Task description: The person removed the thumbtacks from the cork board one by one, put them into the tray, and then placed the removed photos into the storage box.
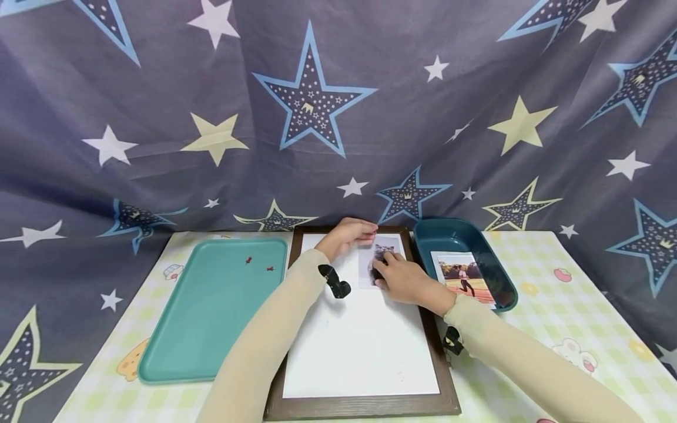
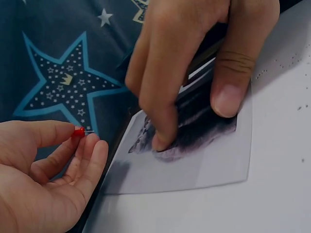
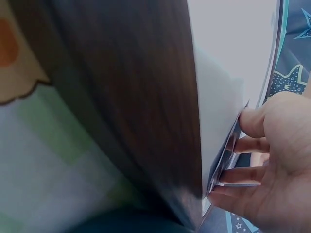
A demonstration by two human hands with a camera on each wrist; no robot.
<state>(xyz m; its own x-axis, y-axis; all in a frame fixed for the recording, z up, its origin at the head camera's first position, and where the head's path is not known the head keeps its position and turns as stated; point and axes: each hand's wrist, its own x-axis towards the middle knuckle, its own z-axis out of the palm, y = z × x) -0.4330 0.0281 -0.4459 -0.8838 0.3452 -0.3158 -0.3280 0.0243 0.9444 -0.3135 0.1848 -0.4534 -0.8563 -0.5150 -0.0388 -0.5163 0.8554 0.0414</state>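
Observation:
A push pin (image 2: 78,131) with a red head is pinched between the thumb and fingers of my left hand (image 1: 348,236), its metal point sticking out. That hand is at the top of the framed white board (image 1: 359,346), beside the upper left of a cat photo (image 1: 366,273). My right hand (image 1: 406,281) presses the photo onto the board with spread fingertips, which cover part of the cat. In the right wrist view, the thumb (image 3: 252,122) and fingers rest along the photo, seen nearly edge-on.
Left of the board, a green tray (image 1: 211,317) carries two red push pins (image 1: 248,259). Right of it stands a dark teal bin (image 1: 446,230) holding a photo of a runner (image 1: 462,276). A checked cloth (image 1: 539,329) covers the table, and a star-patterned curtain (image 1: 402,135) hangs behind.

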